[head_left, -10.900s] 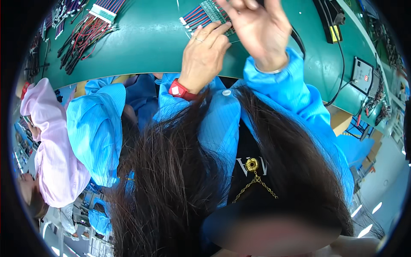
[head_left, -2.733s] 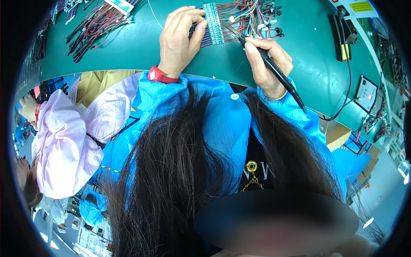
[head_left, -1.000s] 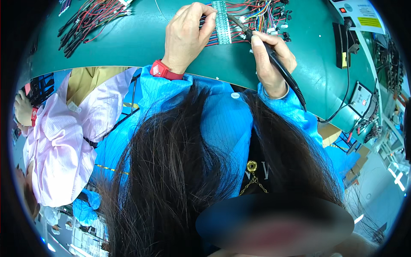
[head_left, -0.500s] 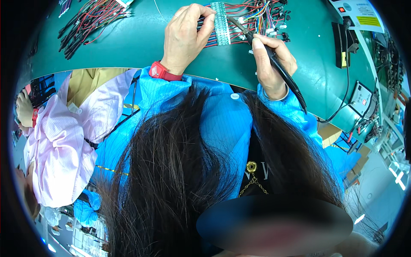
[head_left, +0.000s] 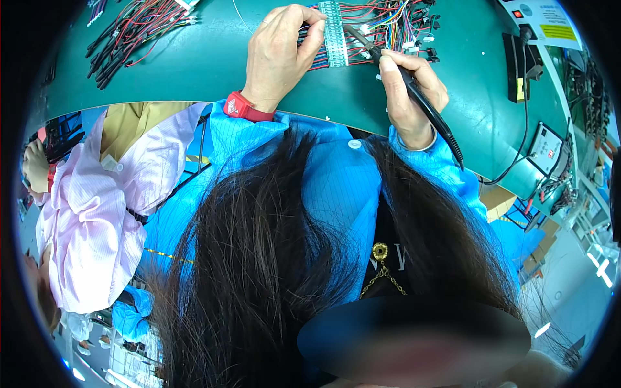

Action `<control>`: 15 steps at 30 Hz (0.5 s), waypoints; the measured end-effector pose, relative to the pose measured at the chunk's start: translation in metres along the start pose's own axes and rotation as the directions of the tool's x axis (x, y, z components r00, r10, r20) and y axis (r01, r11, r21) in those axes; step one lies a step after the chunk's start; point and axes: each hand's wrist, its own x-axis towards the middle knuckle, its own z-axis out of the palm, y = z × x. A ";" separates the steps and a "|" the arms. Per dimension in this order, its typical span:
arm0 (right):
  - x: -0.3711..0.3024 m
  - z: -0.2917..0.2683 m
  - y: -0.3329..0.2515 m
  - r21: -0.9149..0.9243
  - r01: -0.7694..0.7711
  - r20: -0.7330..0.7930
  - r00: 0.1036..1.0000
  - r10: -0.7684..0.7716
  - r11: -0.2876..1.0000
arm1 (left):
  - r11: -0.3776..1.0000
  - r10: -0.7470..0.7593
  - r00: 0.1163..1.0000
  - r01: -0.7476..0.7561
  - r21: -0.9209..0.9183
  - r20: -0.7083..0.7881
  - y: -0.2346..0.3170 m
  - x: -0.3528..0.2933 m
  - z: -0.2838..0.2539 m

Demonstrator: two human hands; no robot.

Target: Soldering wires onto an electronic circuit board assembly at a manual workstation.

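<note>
My left hand (head_left: pixel 278 55) is at the left edge of a narrow green circuit board strip (head_left: pixel 336 40), its thumb and forefinger pinched together. What they pinch is too small or too hidden to make out. Red, black and blue wires pass under that hand to the board. In my right hand (head_left: pixel 407 116) is a soldering iron (head_left: pixel 427 107) with a black handle, gripped like a pen. Its metal tip points up and left, close to the board's right edge; whether it touches cannot be told. Beyond that edge spread multicoloured wires (head_left: pixel 396 22) with white and black connectors.
A bundle of black-sleeved wires (head_left: pixel 132 39) lies on the green table (head_left: pixel 194 74) at the left. A black device (head_left: pixel 519 68) and a white-faced control box (head_left: pixel 548 150) with a cable stand at the right. Close by on my left sits a person in a pink coat (head_left: pixel 97 220).
My hands, the soldering iron and the board stay almost in place, with only a very slight shift. The neighbouring person's hand at the left has moved a little.
</note>
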 end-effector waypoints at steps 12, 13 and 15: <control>0.000 0.000 0.000 0.012 0.019 -0.003 1.000 -0.019 1.000 | 1.000 0.011 1.000 -0.011 -0.013 -0.011 -0.001 0.000 0.001; 0.001 -0.001 0.000 0.010 0.023 -0.003 1.000 -0.023 1.000 | 1.000 0.009 1.000 -0.009 -0.013 -0.015 -0.001 0.000 0.001; 0.000 -0.002 -0.004 0.008 -0.005 0.004 1.000 0.005 1.000 | 1.000 0.011 1.000 -0.011 -0.007 -0.015 -0.002 0.000 0.001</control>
